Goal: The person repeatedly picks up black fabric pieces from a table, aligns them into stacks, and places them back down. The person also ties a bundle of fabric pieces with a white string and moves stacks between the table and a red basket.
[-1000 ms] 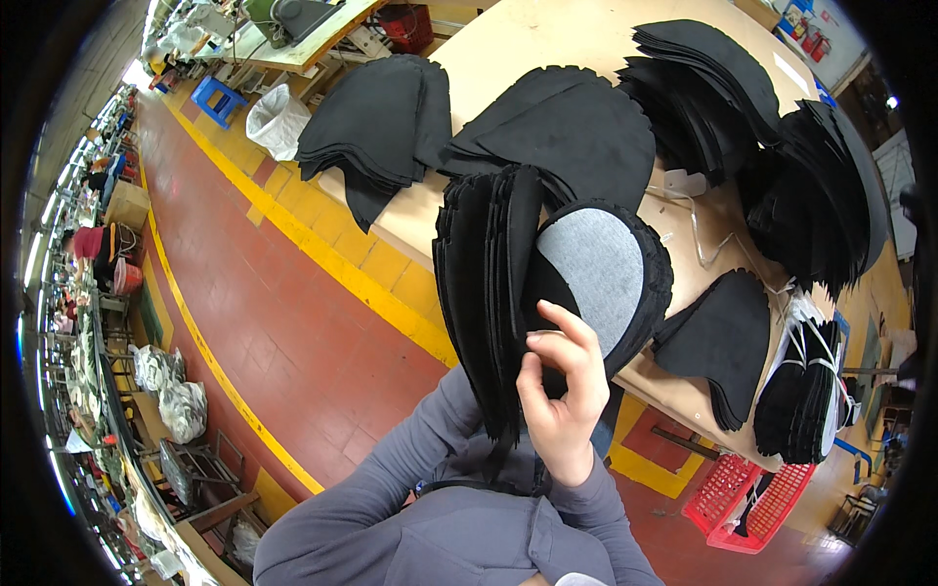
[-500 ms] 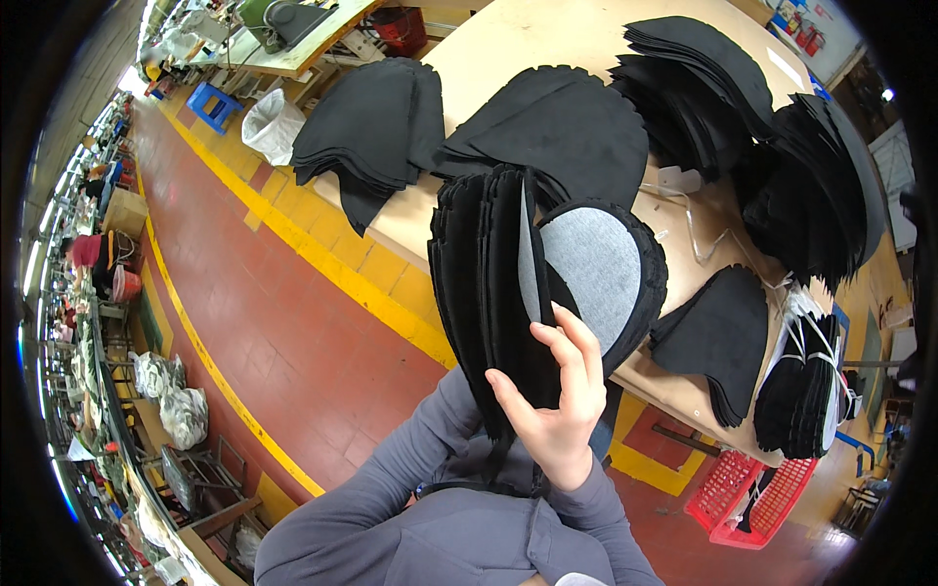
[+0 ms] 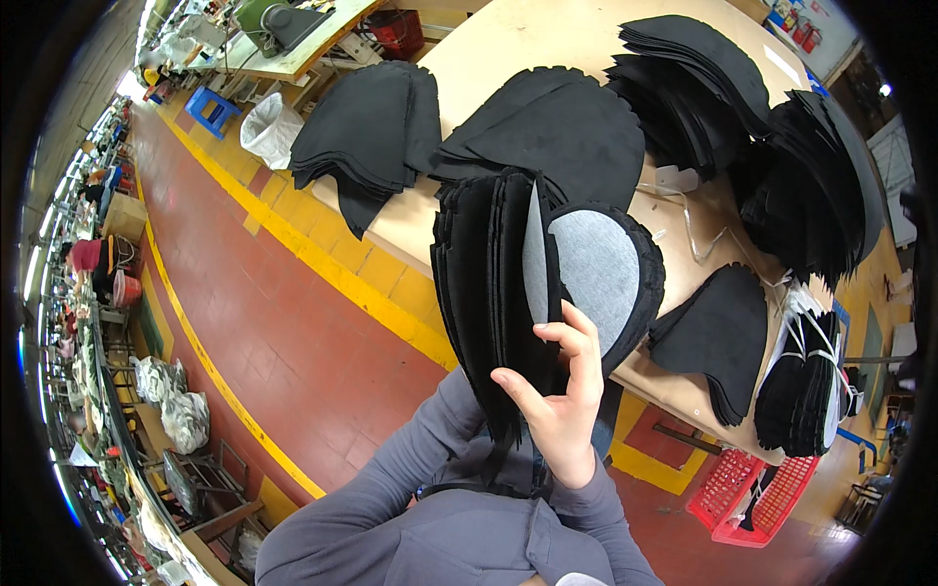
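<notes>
A thick stack of black cut fabric pieces stands on edge in front of me, fanned toward the right. One leaf with a light grey lining patch lies folded away on the stack's right side. My right hand has its thumb against the stack's lower part and its fingers bent over the edge by the grey lining, pinching some of the pieces. My left sleeve reaches up to the stack's underside; the left hand itself is hidden behind the fabric.
On the pale table lie more piles of black pieces, with a curved pile at right. A tied bundle sits at the near right corner, above a red basket. A white bin and blue stool stand left.
The gap between the grey-lined leaves has shifted slightly right, and my right fingers have moved a little along the edge. The stack is held in nearly the same place.
</notes>
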Demonstrator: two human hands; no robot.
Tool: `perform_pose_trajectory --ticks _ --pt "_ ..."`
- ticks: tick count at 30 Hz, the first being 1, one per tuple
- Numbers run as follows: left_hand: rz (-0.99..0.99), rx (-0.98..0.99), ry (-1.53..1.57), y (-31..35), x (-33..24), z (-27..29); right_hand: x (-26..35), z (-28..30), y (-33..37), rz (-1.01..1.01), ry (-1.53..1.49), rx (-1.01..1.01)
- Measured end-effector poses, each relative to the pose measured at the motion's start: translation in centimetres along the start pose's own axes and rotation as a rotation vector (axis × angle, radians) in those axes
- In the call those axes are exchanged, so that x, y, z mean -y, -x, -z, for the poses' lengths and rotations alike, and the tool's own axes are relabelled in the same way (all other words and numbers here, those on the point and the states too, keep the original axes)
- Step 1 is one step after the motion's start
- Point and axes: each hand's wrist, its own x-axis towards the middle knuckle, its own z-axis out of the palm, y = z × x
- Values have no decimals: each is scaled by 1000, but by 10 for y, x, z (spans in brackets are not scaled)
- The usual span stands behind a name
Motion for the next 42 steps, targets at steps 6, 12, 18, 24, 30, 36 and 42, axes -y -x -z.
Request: perform_pose_trajectory --ticks 6,12,18,24,30,36,42 --pt "20 -35 -132 -6 -9 4 -5 -3 1 -46 -39 -8" --pt "43 -70 -259 1 -23 4 4 -2 0 -23 -3 -44" --pt "61 -100 -386 -8 -32 6 -13 2 3 190 380 -279" --pt "95 -125 -505 -1 -42 7 -49 31 5 139 552 -11" --pt "122 -277 -450 -17 -18 17 -56 51 26 -291 -552 -128" --pt "-24 -664 -791 -29 -1 26 -50 53 10 -365 6 -226" --pt "-232 -545 -732 -23 0 26 -23 75 3 -451 -426 -524"
